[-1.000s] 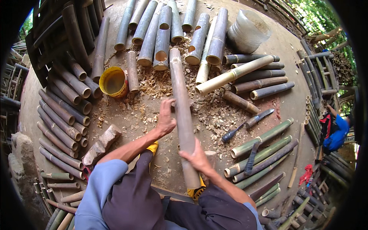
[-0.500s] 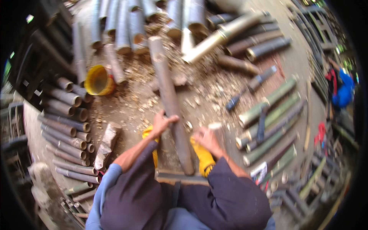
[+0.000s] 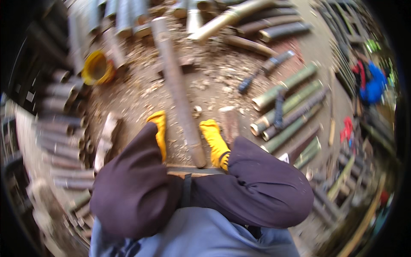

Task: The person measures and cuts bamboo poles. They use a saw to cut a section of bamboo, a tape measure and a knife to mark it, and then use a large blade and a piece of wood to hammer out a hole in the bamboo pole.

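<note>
Neither of my hands shows in the head view; both are out of the picture. A long brownish bamboo tube [image 3: 177, 92] lies lengthwise between my feet. Its far part rests across a low wooden block [image 3: 187, 61], and its near end reaches a board [image 3: 201, 170] in front of my lap. My left foot [image 3: 159, 126] and right foot [image 3: 215, 139], in yellow socks, flank the tube. A short wooden piece [image 3: 230, 122] is beside the right foot. Farther right lies a tool with a dark blue handle [image 3: 246, 83].
Bamboo tubes are stacked at left [image 3: 60, 128] and at the far side [image 3: 124, 21]. Green bamboo lengths [image 3: 295, 83] lie right, with a dark tool [image 3: 279, 109] across them. A yellow bucket [image 3: 110, 73] stands far left. Wood chips [image 3: 214, 60] litter the ground.
My left hand has let go of the bamboo tube, and both hands have left the picture. The view has shifted, so the scene sits higher in it. The tube still lies between my feet.
</note>
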Demonstrator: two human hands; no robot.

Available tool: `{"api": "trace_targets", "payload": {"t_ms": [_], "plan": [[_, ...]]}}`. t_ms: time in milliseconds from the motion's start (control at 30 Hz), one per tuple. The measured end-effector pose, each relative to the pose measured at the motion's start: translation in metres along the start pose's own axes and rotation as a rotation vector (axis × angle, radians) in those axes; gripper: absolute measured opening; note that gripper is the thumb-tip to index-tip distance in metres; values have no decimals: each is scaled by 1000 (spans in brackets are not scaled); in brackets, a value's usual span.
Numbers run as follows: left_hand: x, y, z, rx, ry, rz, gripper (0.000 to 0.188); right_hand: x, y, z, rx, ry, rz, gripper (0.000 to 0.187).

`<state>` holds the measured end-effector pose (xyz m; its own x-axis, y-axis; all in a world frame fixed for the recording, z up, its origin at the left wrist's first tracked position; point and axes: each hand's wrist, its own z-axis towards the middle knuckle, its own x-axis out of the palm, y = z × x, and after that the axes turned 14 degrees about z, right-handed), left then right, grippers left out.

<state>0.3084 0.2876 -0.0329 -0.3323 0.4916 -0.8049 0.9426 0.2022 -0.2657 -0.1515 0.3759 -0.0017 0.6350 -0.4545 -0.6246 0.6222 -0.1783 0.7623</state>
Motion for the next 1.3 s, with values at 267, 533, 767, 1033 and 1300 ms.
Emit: {"api": "trace_targets", "payload": {"t_ms": [267,533,767,1033,1300], "plan": [[9,-17,-113,-8,-105,5,61,75,72,54,-309,657,-289,32],[42,-24,-112,107,-5,44,56,30,53,63,-227,668,-332,31],[-70,-49,11,-372,150,-1694,33,-50,29,54,61,461,-343,30],[-299,-127,85,374,-157,-1418,30,-73,2,24,343,344,-245,29],[-356,-313,25,641,125,-264,43,-21,139,142,413,248,772,32]]}}
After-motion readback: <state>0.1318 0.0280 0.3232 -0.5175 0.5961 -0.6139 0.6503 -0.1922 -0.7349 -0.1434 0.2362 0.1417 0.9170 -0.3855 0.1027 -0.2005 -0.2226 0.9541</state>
